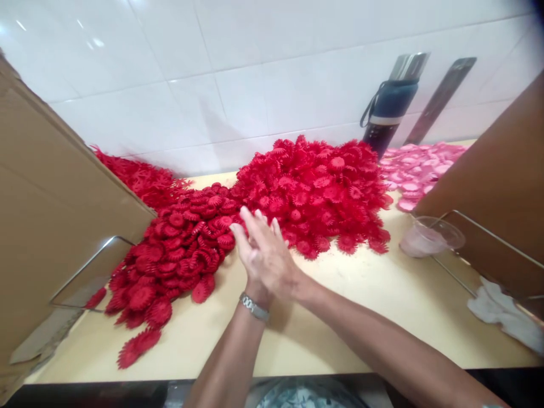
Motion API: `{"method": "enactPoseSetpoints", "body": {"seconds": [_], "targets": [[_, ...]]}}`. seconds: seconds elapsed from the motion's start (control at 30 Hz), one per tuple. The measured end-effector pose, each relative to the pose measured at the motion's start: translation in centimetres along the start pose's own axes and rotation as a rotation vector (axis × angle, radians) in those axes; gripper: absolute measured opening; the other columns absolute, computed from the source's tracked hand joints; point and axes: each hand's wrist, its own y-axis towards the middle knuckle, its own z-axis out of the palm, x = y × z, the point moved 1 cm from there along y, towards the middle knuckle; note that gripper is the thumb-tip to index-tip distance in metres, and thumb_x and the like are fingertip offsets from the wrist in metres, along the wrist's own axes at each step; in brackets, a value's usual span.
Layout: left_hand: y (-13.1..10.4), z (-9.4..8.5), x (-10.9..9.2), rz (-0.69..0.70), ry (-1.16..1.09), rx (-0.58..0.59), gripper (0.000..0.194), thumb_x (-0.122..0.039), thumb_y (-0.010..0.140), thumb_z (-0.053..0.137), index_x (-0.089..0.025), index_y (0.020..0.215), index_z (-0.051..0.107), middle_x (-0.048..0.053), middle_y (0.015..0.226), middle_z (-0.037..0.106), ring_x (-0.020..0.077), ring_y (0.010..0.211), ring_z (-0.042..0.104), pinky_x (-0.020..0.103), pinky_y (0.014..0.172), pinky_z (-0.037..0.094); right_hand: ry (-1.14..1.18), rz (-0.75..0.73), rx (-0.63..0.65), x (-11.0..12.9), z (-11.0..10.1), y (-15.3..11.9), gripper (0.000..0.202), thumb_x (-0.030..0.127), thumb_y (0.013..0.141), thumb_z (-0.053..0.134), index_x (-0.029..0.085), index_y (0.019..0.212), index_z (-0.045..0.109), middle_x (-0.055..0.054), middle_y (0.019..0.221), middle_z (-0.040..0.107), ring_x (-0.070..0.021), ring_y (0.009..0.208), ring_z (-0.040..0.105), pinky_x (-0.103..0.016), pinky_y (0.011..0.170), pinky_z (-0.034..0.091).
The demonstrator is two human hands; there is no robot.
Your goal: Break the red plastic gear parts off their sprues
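My left hand (245, 247), with a metal watch at its wrist, is pressed palm to palm against my right hand (272, 255) over the middle of the pale yellow table (340, 306). The right hand lies across the left, and the fingers of both are stretched out. No object shows between them, though the palms are hidden. Just left of the hands is a heap of dark red scalloped discs (170, 255). Behind them and to the right rises a bigger heap of bright red fringed flower shapes (314, 192).
Cardboard panels (55, 198) flank the table, with wire stands at their feet. Further red pieces (140, 175) lie back left. At the right are a blue bottle (391, 107), pink petals (416, 164), a clear plastic cup (425, 237) and a white tissue (501, 311). A tiled wall is behind.
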Motion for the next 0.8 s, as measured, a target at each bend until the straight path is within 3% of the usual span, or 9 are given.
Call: {"method": "enactPoseSetpoints", "body": {"seconds": [0.1,0.2,0.3,0.4,0.5,0.6,0.7,0.8], "targets": [[-0.1,-0.1,0.4,-0.089,0.024,-0.005,0.048,-0.058,0.083,0.037,-0.028,0.114,0.058,0.004,0.121,0.059,0.0212,0.117,0.050,0.036,0.097,0.040,0.050,-0.020,-0.088,-0.2,0.0,0.6,0.067,0.064,0.087,0.013,0.027,0.142,0.020,0.000,0.146,0.025,-0.0202,0.137,0.009,-0.049,0.110,-0.005],[0.0,-0.5,0.4,-0.173,0.022,-0.063,0.036,-0.046,0.084,0.046,-0.020,0.103,0.063,0.006,0.096,0.068,0.0194,0.090,0.064,0.033,0.081,0.050,0.210,0.008,-0.142,-0.2,-0.5,1.8,0.062,0.059,0.090,0.010,0.026,0.142,0.018,-0.003,0.142,0.034,-0.0205,0.134,0.024,-0.048,0.111,0.014],[0.4,-1.1,-0.4,-0.195,-0.001,-0.111,0.028,-0.035,0.086,0.047,-0.014,0.086,0.066,0.005,0.071,0.068,0.0131,0.060,0.063,0.026,0.063,0.051,0.334,0.029,-0.225,0.3,-1.6,2.5,0.060,0.054,0.092,0.001,0.026,0.142,0.019,-0.003,0.136,0.044,-0.0190,0.125,0.041,-0.042,0.106,0.031],[0.6,-1.3,-1.1,-0.202,-0.018,-0.093,0.031,-0.033,0.088,0.043,-0.013,0.082,0.065,0.005,0.065,0.066,0.0111,0.052,0.059,0.023,0.056,0.049,0.251,-0.053,-0.226,0.4,-2.5,2.5,0.059,0.054,0.092,0.005,0.027,0.139,0.028,-0.002,0.131,0.048,-0.0208,0.119,0.047,-0.043,0.104,0.033],[0.7,-1.2,-1.3,-0.098,-0.062,-0.118,0.029,-0.033,0.088,0.043,-0.015,0.083,0.066,0.005,0.074,0.068,0.0113,0.063,0.063,0.022,0.065,0.049,0.010,-0.180,-0.141,-0.2,-2.2,1.7,0.057,0.056,0.091,0.017,0.025,0.132,0.042,-0.004,0.127,0.052,-0.0240,0.125,0.039,-0.050,0.109,0.018],[0.6,-1.2,-1.1,-0.034,-0.066,-0.082,0.034,-0.040,0.088,0.039,-0.021,0.099,0.064,0.005,0.101,0.066,0.0146,0.094,0.061,0.028,0.087,0.045,-0.162,-0.162,-0.016,-0.4,-0.4,0.4,0.060,0.056,0.091,0.013,0.022,0.131,0.044,-0.005,0.135,0.044,-0.0242,0.135,0.019,-0.054,0.110,-0.001],[0.5,-1.6,-1.1,-0.009,-0.040,-0.059,0.042,-0.048,0.089,0.028,-0.031,0.116,0.055,0.002,0.125,0.056,0.0149,0.119,0.048,0.033,0.100,0.036,-0.103,-0.066,0.072,0.7,1.2,-1.0,0.068,0.058,0.089,0.004,0.021,0.137,0.035,-0.003,0.144,0.031,-0.0203,0.137,0.013,-0.047,0.112,-0.001],[0.2,-1.9,-1.0,0.028,0.000,-0.017,0.045,-0.052,0.089,0.022,-0.038,0.124,0.048,-0.002,0.136,0.046,0.0147,0.129,0.036,0.037,0.105,0.029,-0.026,0.011,0.092,2.1,1.7,-1.6,0.076,0.064,0.086,0.002,0.019,0.140,0.028,-0.002,0.147,0.023,-0.0190,0.137,0.010,-0.043,0.113,0.001]]}}
